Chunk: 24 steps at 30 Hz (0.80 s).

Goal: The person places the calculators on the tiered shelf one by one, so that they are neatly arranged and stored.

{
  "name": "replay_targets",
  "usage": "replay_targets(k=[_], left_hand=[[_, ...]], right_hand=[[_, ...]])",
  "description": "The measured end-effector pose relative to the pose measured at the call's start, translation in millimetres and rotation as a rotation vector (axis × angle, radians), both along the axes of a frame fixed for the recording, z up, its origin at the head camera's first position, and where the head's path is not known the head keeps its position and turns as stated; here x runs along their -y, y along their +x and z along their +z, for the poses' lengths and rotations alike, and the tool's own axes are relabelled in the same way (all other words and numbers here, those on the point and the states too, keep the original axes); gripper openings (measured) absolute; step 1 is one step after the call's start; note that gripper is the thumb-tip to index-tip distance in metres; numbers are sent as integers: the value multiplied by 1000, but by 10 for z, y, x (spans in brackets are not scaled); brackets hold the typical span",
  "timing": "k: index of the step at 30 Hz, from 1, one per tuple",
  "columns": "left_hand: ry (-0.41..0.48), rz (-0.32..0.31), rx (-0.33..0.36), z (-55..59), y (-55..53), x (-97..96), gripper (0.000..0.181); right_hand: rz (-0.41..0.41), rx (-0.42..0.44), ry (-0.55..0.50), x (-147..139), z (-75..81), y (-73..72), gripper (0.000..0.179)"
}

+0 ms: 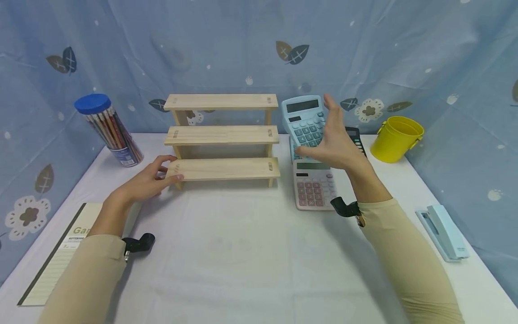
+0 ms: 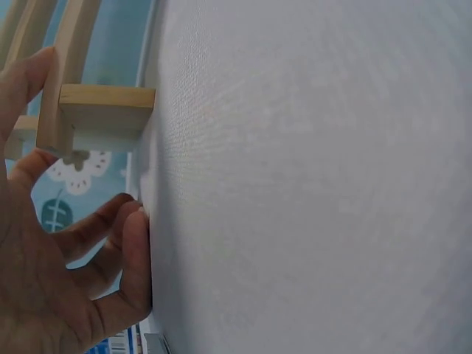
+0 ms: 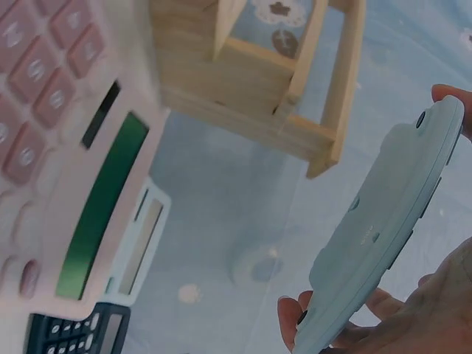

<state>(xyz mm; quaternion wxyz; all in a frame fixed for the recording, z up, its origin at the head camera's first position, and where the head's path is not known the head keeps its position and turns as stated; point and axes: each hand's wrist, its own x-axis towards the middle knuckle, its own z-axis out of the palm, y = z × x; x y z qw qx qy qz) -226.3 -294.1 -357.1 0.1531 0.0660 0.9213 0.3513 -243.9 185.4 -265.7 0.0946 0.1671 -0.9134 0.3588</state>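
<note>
My left hand [image 1: 147, 180] pinches the left end of the lowest step of a three-tier wooden shelf [image 1: 222, 135] between thumb and index finger. In the left wrist view its other fingers [image 2: 133, 254] curl beside the tabletop. Raised right of the shelf, my right hand [image 1: 341, 144] grips a light blue calculator [image 1: 301, 119] by its edges, keys facing me. The right wrist view shows this calculator's back [image 3: 369, 236]. Below it lie a pink calculator [image 1: 313, 191], another pale blue calculator [image 3: 140, 243], partly covered, and a black calculator [image 1: 356, 136].
A blue-lidded tube of pencils [image 1: 111, 130] leans at the back left. A notebook [image 1: 60, 261] lies under my left forearm. At the right are a yellow bucket [image 1: 395, 141] and a light blue stapler [image 1: 443, 231]. Patterned blue cloth [image 1: 226, 45] hangs behind the table.
</note>
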Motion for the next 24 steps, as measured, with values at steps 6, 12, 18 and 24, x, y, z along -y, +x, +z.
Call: replay_targets(k=[6,12,18,24], left_hand=[[11,-4,-6,23,-20,-39,87],[0,-13,-19,73,-1,-35,84],[-1,-16,-28,85,-15,-13,83],[3,-7,15,9,-20,0,84]], right_hand=[[-2,-31,-2,144,110,-76,128],[21,-65,-7,317,181,-164,129],[33,-91,23,513,212,-288,127],[68,-105,60,726,220,-390,126]])
